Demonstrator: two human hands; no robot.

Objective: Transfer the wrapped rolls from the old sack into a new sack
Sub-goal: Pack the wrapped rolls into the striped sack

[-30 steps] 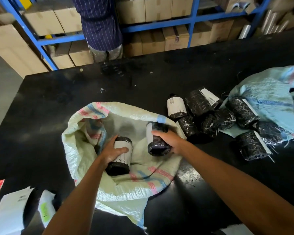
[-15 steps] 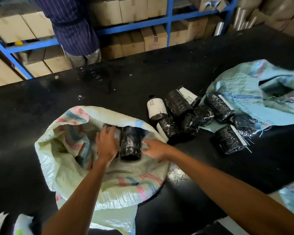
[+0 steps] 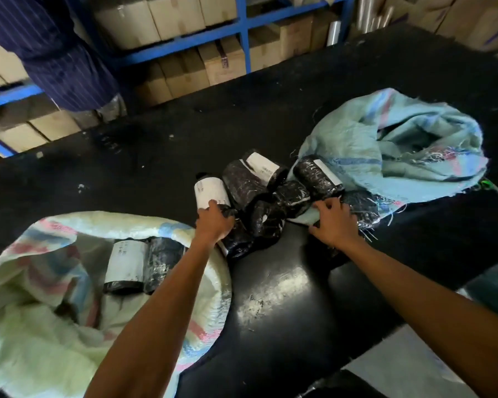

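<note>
The new cream sack (image 3: 55, 326) with pink and blue stripes lies open at lower left. Two wrapped rolls lie inside it, one white-labelled (image 3: 124, 262) and one black (image 3: 163, 259). Several black wrapped rolls (image 3: 266, 216) are piled on the table by the mouth of the old, frayed pale-blue sack (image 3: 400, 145). My left hand (image 3: 213, 225) grips the near end of a white-labelled roll (image 3: 212, 192) at the left of the pile. My right hand (image 3: 334, 222) curls over a black roll at the pile's right, hiding most of it; another roll (image 3: 361, 206) lies just beyond.
The black table (image 3: 285, 297) runs to a near edge at lower right, with a pale sheet (image 3: 400, 366) below it. A person in a striped shirt (image 3: 49, 53) stands at the far side. Blue shelving (image 3: 242, 24) behind holds cardboard boxes.
Both hands have let go of the two rolls, which now lie in the new sack. The hands have moved right to the pile, and each is on a new roll.
</note>
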